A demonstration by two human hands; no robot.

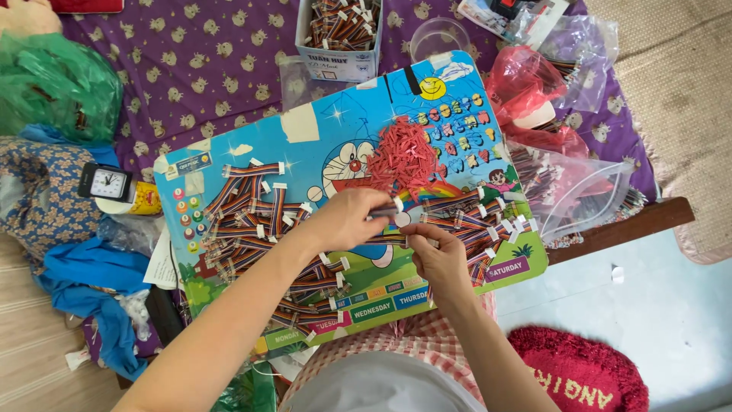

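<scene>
I had two hands at work, my left hand (347, 220) and my right hand (438, 255). I counted one cartoon lap board (320, 145), one small clock (107, 183), one cardboard box (339, 57), and one red pile of small pieces (402, 159).

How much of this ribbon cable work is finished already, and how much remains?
Apparently done: a big pile of cables left on the board. In hand: left hand and right hand hold one cable. Seemingly left: smaller pile right, red pieces.
</scene>
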